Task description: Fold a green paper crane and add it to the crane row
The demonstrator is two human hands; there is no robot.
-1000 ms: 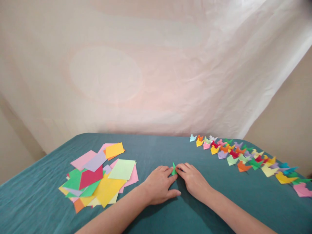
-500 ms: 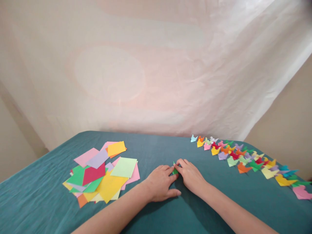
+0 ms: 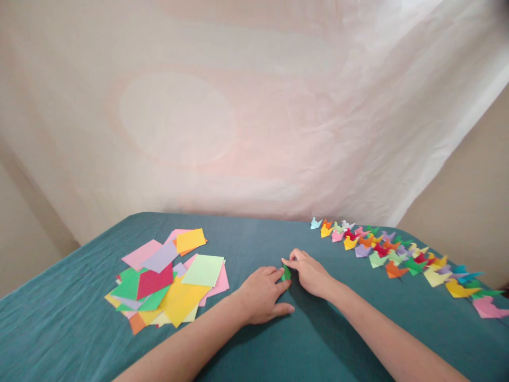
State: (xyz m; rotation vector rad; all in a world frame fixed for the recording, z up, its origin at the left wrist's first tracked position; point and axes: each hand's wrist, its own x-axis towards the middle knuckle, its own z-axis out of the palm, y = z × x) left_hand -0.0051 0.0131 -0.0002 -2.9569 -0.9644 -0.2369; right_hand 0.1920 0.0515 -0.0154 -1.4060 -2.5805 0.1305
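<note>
A small folded piece of green paper [image 3: 286, 273] lies on the cloth between my hands. My left hand [image 3: 264, 294] rests low over its left side, fingertips pressing it down and thumb spread out to the right. At the paper's far tip is my right hand [image 3: 310, 272], its fingers curled in and thumb and forefinger together at the edge. The fingers partly cover the paper, so its full shape is hidden.
Loose coloured paper sheets [image 3: 186, 300] lie in an overlapping pile on the left. Several rows of folded paper birds [image 3: 395, 269] stand on the right. A teal cloth [image 3: 254, 350] covers the table, and a pale hanging sheet [image 3: 254, 106] rises behind it.
My right hand has lifted slightly and shifted toward the far tip of the green paper. My left hand stays nearly in place, holding the paper down.
</note>
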